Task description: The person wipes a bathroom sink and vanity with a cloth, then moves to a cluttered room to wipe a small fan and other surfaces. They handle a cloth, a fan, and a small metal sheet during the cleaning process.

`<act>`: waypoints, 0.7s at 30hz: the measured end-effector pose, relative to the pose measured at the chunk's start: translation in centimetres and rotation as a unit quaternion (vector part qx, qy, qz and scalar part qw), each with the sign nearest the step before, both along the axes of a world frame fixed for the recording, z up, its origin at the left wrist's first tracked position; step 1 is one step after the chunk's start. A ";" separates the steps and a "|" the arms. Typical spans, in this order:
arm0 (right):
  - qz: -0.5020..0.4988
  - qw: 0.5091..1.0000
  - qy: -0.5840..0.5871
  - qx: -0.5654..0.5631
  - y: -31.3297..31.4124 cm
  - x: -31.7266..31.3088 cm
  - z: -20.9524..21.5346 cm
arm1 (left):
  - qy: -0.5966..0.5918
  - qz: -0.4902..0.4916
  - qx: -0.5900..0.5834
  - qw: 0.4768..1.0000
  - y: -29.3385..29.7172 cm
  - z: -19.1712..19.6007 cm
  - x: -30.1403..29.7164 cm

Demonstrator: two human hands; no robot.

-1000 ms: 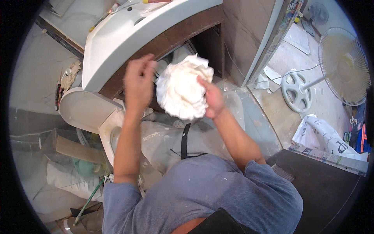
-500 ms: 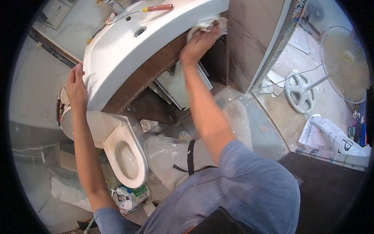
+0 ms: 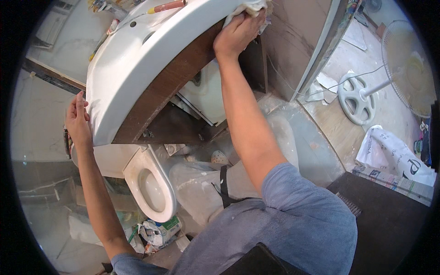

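Note:
A white washbasin [image 3: 120, 75] with a curved front rim sits on a brown cabinet [image 3: 176, 73] whose front is open. My right hand [image 3: 239, 34] is closed on a crumpled whitish cloth [image 3: 251, 8], pressed against the right end of the basin's front edge. At the basin's left end is my left hand [image 3: 79, 121], raised beside the rim with its fingers loosely apart and nothing visible in them. Whether it touches the rim I cannot tell. On the basin top lies a tool with a reddish-brown handle [image 3: 168, 6].
A toilet [image 3: 153, 195] with a raised lid stands below the basin's left end. Panels [image 3: 208, 94] lean inside the cabinet. To the right, past a doorway, are a standing fan [image 3: 410, 68] and a white printed sack [image 3: 389, 153]. Rubbish bags [image 3: 158, 233] lie near the toilet.
The view has shifted and tilted, so the basin sits higher in the picture. My right hand still holds the cloth at the basin's right end. My left hand's fingers have spread slightly.

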State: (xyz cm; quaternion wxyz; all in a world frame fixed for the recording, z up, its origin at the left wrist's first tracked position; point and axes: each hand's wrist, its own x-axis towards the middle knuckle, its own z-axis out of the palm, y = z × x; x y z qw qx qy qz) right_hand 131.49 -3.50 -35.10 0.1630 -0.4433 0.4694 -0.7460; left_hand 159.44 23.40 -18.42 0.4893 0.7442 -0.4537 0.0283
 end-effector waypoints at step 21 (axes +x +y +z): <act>0.055 0.997 -0.003 0.047 1.4 -2.8 1.3 | -0.032 0.031 0.048 0.998 -0.1 0.4 -0.4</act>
